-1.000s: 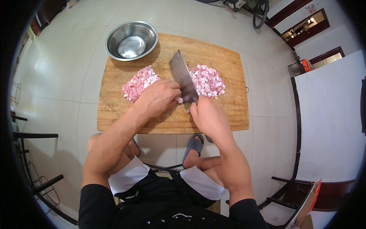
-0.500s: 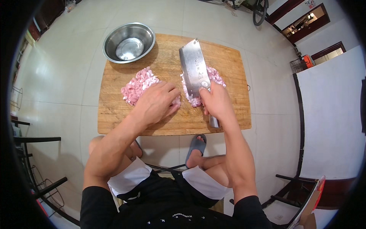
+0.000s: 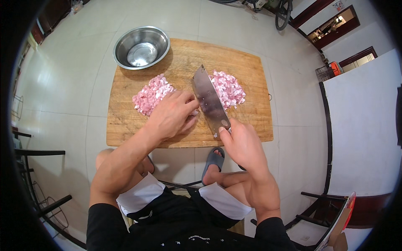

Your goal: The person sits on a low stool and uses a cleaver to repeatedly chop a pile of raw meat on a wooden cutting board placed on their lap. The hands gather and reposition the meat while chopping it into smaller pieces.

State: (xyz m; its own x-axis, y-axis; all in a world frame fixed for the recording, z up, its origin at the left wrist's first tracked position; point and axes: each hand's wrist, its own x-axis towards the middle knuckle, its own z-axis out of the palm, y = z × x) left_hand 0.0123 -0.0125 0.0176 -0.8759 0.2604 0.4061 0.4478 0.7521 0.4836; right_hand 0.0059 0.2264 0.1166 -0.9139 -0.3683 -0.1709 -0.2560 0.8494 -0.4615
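My right hand (image 3: 245, 144) grips the handle of a broad cleaver (image 3: 209, 102), its blade slanting away to the upper left over the wooden cutting board (image 3: 188, 54). Beside the blade, my left hand (image 3: 176, 112) rests with curled fingers, holding down a piece of pink meat (image 3: 195, 112) that is mostly hidden under it. The fingertips are close to the flat of the blade. A pile of diced meat (image 3: 153, 94) lies at the left, partly behind my left hand. To the right of the blade lies a second pile of chopped meat (image 3: 228, 90).
A steel bowl (image 3: 142, 48) stands on the board's far left corner. Below the near edge are my legs and a grey slipper (image 3: 213, 163) on the tiled floor (image 3: 58, 96). A white panel (image 3: 362, 129) is at the right, black metal bars (image 3: 46, 153) at the left.
My right hand has brought the cleaver nearer and to the left, off the right pile, beside my left fingers. The right pile now shows more fully. My left hand stays nearly in place.
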